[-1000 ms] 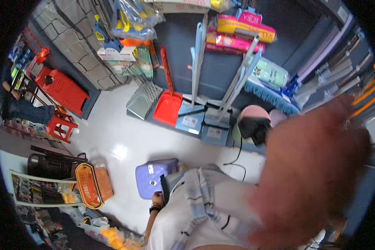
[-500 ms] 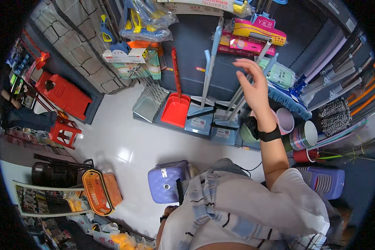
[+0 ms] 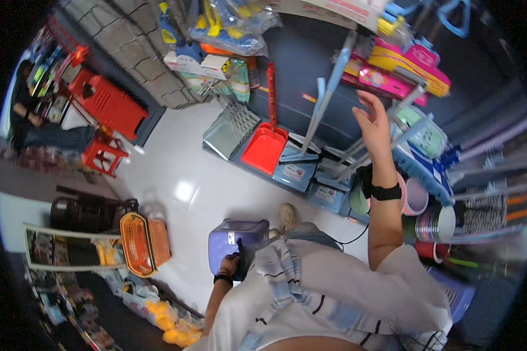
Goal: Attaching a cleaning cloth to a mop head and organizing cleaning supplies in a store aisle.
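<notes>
My right hand (image 3: 373, 120) is raised in front of the cleaning goods, with its fingers spread and slightly bent and nothing in them. It is nearest in the picture to a pale blue and grey broom handle (image 3: 413, 99) and a pink and yellow package (image 3: 407, 64); I cannot tell whether it touches either. My left hand (image 3: 229, 266) is low beside a purple box-like stool (image 3: 222, 237). Its fingers are closed by something dark, which is too small to make out. A black band circles each wrist.
A red dustpan (image 3: 264, 149) stands between a grey metal dustpan (image 3: 225, 134) and blue dustpan sets (image 3: 293, 174). Round bins (image 3: 416, 196) line the right. An orange basket (image 3: 137, 243), a red stool (image 3: 102, 155) and a seated person (image 3: 47, 126) are on the left.
The view has tilted, so the shelf goods sit further right. My left hand has come out from beside my body into fuller view by the purple stool. My right hand stays raised.
</notes>
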`<state>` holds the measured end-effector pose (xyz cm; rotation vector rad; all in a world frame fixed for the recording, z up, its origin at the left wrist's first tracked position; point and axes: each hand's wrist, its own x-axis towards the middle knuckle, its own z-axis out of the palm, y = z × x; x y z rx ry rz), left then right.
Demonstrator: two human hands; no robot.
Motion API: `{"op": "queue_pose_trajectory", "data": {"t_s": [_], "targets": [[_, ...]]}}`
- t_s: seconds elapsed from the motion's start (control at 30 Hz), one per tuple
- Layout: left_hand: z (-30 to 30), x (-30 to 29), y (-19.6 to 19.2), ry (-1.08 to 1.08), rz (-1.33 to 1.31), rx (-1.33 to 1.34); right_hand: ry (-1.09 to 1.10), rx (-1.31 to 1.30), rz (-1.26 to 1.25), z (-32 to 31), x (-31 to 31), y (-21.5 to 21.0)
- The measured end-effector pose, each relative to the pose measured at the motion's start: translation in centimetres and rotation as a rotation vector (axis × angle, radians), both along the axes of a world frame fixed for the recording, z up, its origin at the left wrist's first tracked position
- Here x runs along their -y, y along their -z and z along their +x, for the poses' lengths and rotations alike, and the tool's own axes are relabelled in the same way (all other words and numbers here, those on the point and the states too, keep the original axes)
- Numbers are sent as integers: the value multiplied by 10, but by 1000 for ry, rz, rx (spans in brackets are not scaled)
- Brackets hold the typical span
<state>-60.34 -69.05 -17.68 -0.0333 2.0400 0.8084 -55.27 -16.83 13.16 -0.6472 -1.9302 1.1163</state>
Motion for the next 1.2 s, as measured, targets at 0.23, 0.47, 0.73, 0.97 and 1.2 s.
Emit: {"op": "queue_pose_trajectory", "data": {"t_s": [0.23,0.47,0.73,0.97,1.2], "targets": [[-15,-1,-6,97,-215,-60,-2,-232,-302,-52,-59,45],[-26,5,-23,2,-277,-76,-72,-175,-444,-85,-96,91],[-50,-44,-70,124,-343,-69,-193,-154,-450,-113,-109,124],[-71,-46,-54,180,-345,-9,-231,-131,-583,-110,-93,119],[-95,-64,-34,367,-241,-147,-177,-43,-570,-85,-81,132]]}}
